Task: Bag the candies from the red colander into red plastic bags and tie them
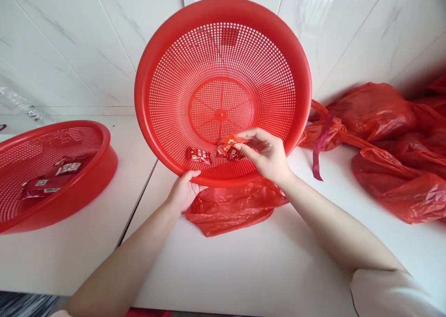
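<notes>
A large red plastic basket (223, 8) with mesh sides is tilted towards me, its opening facing me. My left hand (184, 191) grips its lower rim, thumb on top and fingers underneath. Inside the basket, my right hand (266, 154) pinches a small red wrapped packet (230, 142) between thumb and fingers. Another small red packet (198, 155) lies to its left on the basket's lower wall. A further dark red packet (236, 154) shows partly beneath the held one. Under the basket's near edge lies a crumpled red plastic bag (233, 210).
A second red basket (94, 177) stands at the left with several red packets (49, 184) in it. Several red plastic bags (376, 112) are heaped at the right, by a dark red ribbon (320, 154). Behind the white table (244, 270) rises a tiled wall (69, 38).
</notes>
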Demonstrator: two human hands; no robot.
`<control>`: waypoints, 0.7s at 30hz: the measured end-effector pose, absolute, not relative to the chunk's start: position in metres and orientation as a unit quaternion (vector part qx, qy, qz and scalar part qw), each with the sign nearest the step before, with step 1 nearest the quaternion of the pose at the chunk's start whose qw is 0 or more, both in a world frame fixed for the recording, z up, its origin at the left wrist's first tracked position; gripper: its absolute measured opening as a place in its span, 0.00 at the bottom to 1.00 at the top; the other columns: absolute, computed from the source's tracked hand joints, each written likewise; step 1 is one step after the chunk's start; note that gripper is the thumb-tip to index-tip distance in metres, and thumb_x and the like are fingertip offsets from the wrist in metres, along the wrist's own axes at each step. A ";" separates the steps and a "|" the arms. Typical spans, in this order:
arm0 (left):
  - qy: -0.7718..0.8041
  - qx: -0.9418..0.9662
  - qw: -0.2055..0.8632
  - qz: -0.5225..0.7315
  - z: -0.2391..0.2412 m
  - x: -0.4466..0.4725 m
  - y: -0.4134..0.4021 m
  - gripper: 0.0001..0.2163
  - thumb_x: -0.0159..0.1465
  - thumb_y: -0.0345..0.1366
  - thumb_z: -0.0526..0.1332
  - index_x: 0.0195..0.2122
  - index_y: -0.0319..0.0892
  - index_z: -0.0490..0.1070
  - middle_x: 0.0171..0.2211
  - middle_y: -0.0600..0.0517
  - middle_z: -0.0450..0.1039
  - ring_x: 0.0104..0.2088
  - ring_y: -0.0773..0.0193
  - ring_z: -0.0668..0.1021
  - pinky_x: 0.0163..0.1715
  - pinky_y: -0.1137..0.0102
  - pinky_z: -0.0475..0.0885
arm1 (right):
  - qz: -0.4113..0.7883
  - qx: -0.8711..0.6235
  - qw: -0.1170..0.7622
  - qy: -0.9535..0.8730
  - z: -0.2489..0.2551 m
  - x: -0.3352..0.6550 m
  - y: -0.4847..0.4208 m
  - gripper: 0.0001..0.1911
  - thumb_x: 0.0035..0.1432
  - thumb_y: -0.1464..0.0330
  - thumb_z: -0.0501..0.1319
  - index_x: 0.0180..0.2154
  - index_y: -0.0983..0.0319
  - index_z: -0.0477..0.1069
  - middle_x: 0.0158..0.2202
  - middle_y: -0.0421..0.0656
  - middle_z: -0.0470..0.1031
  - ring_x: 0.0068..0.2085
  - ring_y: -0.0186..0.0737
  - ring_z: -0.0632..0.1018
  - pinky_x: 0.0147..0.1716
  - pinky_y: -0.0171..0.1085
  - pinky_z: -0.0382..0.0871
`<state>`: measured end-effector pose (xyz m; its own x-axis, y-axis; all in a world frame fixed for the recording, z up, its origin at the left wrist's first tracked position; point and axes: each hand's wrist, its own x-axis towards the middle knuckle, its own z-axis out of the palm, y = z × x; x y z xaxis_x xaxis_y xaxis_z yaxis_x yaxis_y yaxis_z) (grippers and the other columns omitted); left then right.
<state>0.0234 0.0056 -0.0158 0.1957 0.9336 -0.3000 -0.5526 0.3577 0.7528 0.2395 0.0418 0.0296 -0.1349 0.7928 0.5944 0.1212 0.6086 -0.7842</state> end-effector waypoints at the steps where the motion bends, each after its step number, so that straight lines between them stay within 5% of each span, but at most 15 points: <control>1: 0.377 0.250 0.730 0.513 -0.016 0.023 0.005 0.16 0.58 0.29 0.56 0.47 0.35 0.73 0.45 0.44 0.78 0.51 0.51 0.77 0.53 0.56 0.71 | 0.290 -0.321 0.566 -0.702 0.035 0.240 0.036 0.11 0.58 0.63 0.64 0.43 0.59 0.74 0.40 0.42 0.79 0.41 0.39 0.80 0.43 0.41 0.76; 10: 0.364 0.253 0.706 0.552 -0.009 0.016 0.009 0.10 0.58 0.27 0.55 0.37 0.37 0.75 0.38 0.49 0.79 0.40 0.62 0.80 0.39 0.71 0.77 | 0.237 -0.264 0.433 -0.829 0.062 0.245 0.004 0.09 0.61 0.69 0.61 0.43 0.57 0.76 0.40 0.38 0.80 0.38 0.36 0.81 0.39 0.35 0.76; 17: 0.384 0.273 0.714 0.518 -0.016 0.018 0.009 0.12 0.57 0.28 0.56 0.39 0.33 0.75 0.42 0.44 0.79 0.48 0.53 0.78 0.50 0.60 0.73 | 0.317 -0.264 0.252 -0.875 0.053 0.236 0.007 0.10 0.64 0.67 0.57 0.41 0.59 0.76 0.38 0.40 0.80 0.36 0.35 0.79 0.38 0.35 0.73; 21: 0.376 0.299 0.714 0.510 -0.017 0.023 0.004 0.15 0.57 0.28 0.57 0.45 0.33 0.74 0.46 0.43 0.77 0.51 0.50 0.76 0.53 0.56 0.70 | 0.240 -0.293 0.276 -0.883 0.029 0.231 0.029 0.13 0.67 0.69 0.51 0.42 0.62 0.75 0.41 0.45 0.78 0.40 0.38 0.78 0.42 0.38 0.71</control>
<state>0.0235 0.0044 -0.0171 0.1972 0.9524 -0.2324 -0.5026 0.3017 0.8101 0.2307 0.0287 0.0291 -0.6755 0.6507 0.3470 0.3857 0.7128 -0.5858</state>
